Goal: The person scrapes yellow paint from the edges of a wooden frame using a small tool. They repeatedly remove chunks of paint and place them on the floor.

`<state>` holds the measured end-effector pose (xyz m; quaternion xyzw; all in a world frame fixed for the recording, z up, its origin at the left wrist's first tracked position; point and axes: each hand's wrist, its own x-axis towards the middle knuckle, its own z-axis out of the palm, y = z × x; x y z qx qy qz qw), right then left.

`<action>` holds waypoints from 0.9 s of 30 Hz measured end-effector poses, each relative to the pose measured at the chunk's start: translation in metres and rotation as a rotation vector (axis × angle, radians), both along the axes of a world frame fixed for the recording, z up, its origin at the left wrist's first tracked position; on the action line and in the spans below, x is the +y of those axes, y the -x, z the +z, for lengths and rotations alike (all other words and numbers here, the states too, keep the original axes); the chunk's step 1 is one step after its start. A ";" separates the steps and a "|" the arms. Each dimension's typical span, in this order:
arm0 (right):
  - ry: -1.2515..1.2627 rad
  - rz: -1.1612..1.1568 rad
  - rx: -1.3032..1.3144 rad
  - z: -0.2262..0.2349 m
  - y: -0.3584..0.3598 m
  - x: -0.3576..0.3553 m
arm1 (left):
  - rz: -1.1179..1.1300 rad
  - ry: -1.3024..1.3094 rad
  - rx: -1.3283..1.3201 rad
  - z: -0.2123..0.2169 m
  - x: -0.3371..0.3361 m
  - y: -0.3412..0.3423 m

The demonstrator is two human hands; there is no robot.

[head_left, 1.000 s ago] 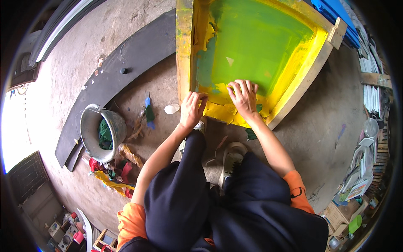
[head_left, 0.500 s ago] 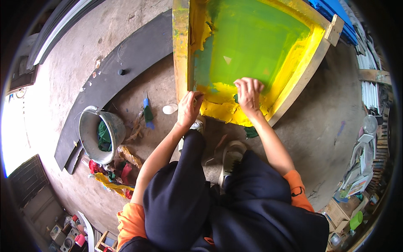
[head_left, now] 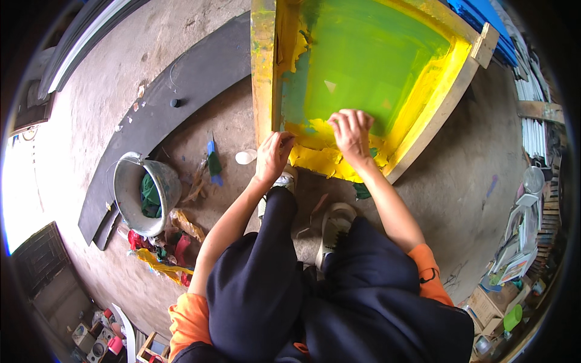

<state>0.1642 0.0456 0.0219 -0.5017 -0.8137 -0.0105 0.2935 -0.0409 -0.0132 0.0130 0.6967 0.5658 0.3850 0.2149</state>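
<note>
A wooden-framed printing screen (head_left: 345,66) leans in front of me, its mesh green in the middle and thick with peeling yellow film or tape along the near and right edges. My left hand (head_left: 273,158) is closed at the frame's near left corner, fingers curled over the edge. My right hand (head_left: 354,136) is closed above the near edge of the mesh, fingers bent downward. What it holds, if anything, is hidden under the fingers. Just below it, a dark green scrap (head_left: 362,191) shows at the frame's near edge.
To the left stands a grey bucket (head_left: 148,190) with green cloth inside, beside a heap of coloured plastic scraps (head_left: 166,257). A long dark curved panel (head_left: 175,103) lies behind it. A small white cup (head_left: 246,156) sits near my left hand. Clutter (head_left: 520,242) lines the right side.
My right hand has moved a little to the left over the near part of the mesh, its fingers still curled. My left hand stays at the frame's corner.
</note>
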 end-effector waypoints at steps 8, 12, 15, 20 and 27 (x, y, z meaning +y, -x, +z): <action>-0.109 -0.244 0.103 0.009 -0.024 0.011 | -0.007 -0.025 0.020 0.003 0.003 -0.005; 0.022 -0.349 0.373 0.019 -0.057 -0.007 | 0.030 -0.125 0.169 0.000 0.004 -0.016; 0.424 -0.440 0.646 0.000 -0.050 -0.045 | 0.006 -0.164 0.271 0.003 0.007 -0.032; 0.509 -0.394 0.824 -0.036 -0.012 -0.083 | 0.026 -0.231 0.301 0.011 0.019 -0.043; 0.575 -0.488 1.155 -0.030 0.033 -0.082 | 0.145 -0.223 0.372 0.009 0.010 -0.014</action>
